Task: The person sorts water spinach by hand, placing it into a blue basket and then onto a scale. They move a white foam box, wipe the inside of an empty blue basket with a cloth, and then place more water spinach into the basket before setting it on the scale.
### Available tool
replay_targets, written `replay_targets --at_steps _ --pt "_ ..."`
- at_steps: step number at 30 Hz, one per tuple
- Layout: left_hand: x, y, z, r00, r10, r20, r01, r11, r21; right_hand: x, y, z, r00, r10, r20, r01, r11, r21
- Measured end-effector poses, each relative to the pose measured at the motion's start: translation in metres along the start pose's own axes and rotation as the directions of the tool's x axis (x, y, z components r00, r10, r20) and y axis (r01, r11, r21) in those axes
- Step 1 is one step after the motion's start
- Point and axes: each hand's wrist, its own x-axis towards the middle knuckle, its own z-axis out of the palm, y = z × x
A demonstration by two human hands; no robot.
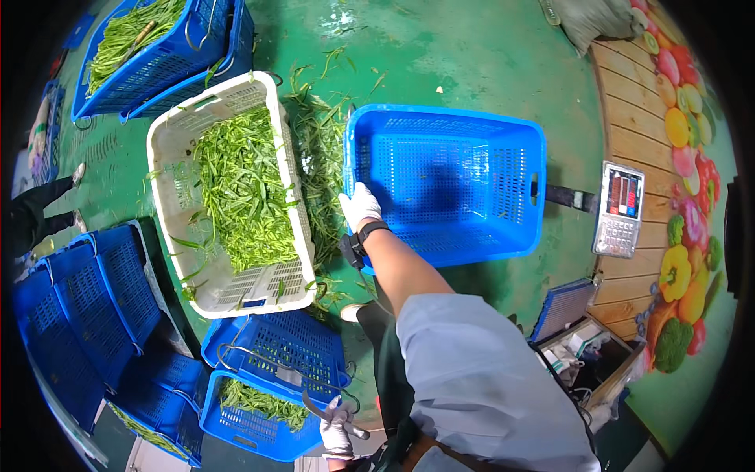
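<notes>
My right hand [360, 206], in a white glove with a black strap and device at the wrist, grips the left rim of a blue perforated plastic crate [448, 171]. No contents show inside that crate. Close on its left stands a white plastic crate [168, 177], partly filled with cut green leafy stems [242, 189]. More loose leaves [321, 171] lie on the floor between the two. Low in the view, my gloved left hand [336, 428] is closed around a knife [314, 406], its curved blade pointing up and left beside a blue crate of greens [259, 422].
Stacked blue crates [153, 71] with long green stems stand top left. More blue crates [112, 295] fill the lower left. Another person's legs [44, 203] show at far left. A digital scale [619, 209] sits by wooden planks [634, 118]. An open drawer [613, 377] is lower right.
</notes>
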Motion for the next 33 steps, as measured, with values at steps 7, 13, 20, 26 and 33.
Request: replay_targets --at_steps 7,13,20,26,33 --pt "-0.018 -0.002 -0.019 0.998 0.062 -0.007 -0.063 0.996 -0.059 -0.069 0.101 -0.067 0.969 -0.13 0.212 0.135 0.991 -0.012" --pt "-0.023 -0.019 -0.048 0.991 0.131 0.036 -0.134 0.988 0.075 -0.166 0.236 -0.109 0.984 0.059 0.17 -0.025 0.981 -0.194" --pt "-0.001 -0.08 -0.088 0.981 0.159 0.113 -0.17 0.981 0.089 -0.246 0.309 -0.144 0.546 -0.603 0.582 0.814 0.218 -0.538" --pt "0.012 -0.142 -0.149 0.988 0.149 0.043 -0.152 0.986 0.072 -0.35 0.293 -0.184 0.824 -0.176 0.538 0.519 0.616 -0.593" --pt "0.073 -0.228 -0.213 0.971 0.174 0.166 -0.13 0.96 -0.248 -0.405 0.298 -0.203 0.817 -0.219 0.534 0.552 0.566 -0.612"
